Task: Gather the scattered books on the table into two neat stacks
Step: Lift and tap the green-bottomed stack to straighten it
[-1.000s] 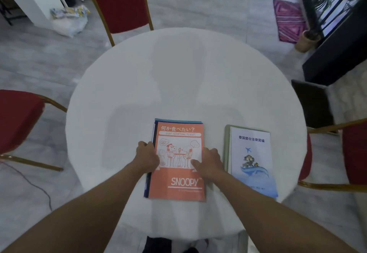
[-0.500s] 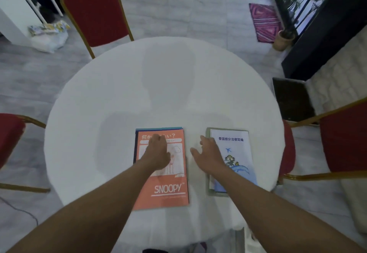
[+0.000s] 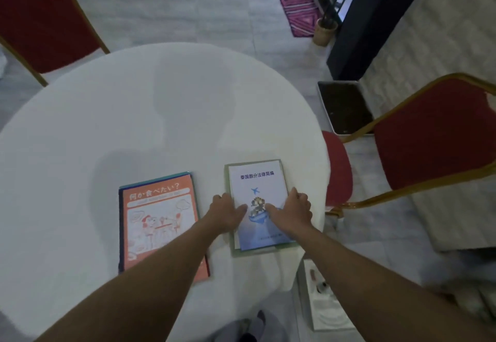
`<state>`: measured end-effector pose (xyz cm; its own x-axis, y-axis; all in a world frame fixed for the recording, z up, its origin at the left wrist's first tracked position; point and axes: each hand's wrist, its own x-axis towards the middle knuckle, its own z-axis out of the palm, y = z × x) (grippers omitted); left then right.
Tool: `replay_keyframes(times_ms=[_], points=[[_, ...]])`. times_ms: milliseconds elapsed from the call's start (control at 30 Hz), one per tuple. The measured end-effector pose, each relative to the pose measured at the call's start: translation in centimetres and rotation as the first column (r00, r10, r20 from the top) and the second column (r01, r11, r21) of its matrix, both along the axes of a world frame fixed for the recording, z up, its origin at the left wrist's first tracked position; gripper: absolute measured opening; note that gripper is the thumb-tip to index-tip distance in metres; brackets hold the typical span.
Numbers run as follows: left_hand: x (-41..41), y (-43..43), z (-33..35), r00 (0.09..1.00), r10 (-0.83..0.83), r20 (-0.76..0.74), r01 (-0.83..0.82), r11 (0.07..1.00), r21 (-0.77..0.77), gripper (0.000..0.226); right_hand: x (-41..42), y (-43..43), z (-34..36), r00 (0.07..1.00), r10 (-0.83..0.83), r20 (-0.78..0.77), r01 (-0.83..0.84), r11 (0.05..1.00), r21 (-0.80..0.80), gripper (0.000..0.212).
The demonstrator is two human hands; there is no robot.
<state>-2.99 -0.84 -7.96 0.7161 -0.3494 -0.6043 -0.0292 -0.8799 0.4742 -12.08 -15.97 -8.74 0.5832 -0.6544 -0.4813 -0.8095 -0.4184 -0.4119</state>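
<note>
Two stacks of books lie on the round white table [image 3: 107, 132]. The left stack has an orange Snoopy book [image 3: 158, 215] on top, with blue covers showing beneath it. The right stack has a white and blue book with an aeroplane picture [image 3: 257, 188] on top of a green one. My left hand [image 3: 225, 211] grips the right stack's left edge, thumb on the cover. My right hand [image 3: 294, 210] grips its right edge, thumb on the cover. My left forearm crosses over the orange book's lower right corner.
Red chairs with gold frames stand at the far left [image 3: 40, 19] and at the right [image 3: 434, 132]. A planter box of soil [image 3: 343, 105], a potted plant [image 3: 326, 29] and a pink rug [image 3: 298, 9] lie on the floor beyond. A white box [image 3: 322, 301] sits near my feet.
Both hands left the orange Snoopy stack and moved right onto the blue and white stack. The view swung right and moved closer.
</note>
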Motion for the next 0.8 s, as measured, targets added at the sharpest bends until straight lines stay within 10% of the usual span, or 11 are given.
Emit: replay_keyframes(times_ms=[500, 800], points=[[0.1, 0.1, 0.8, 0.791, 0.485, -0.373, -0.592, 0.760, -0.267, 0.057, -0.5, -0.9, 0.1, 0.950, -0.293, 0.104, 0.206, 0.842, 0.499, 0.079], [2.0, -0.1, 6.0, 0.960, 0.278, 0.042, -0.203, 0.790, -0.579, 0.052, 2.2, -0.8, 4.8, 0.784, -0.261, 0.564, -0.025, 0.894, 0.448, 0.077]])
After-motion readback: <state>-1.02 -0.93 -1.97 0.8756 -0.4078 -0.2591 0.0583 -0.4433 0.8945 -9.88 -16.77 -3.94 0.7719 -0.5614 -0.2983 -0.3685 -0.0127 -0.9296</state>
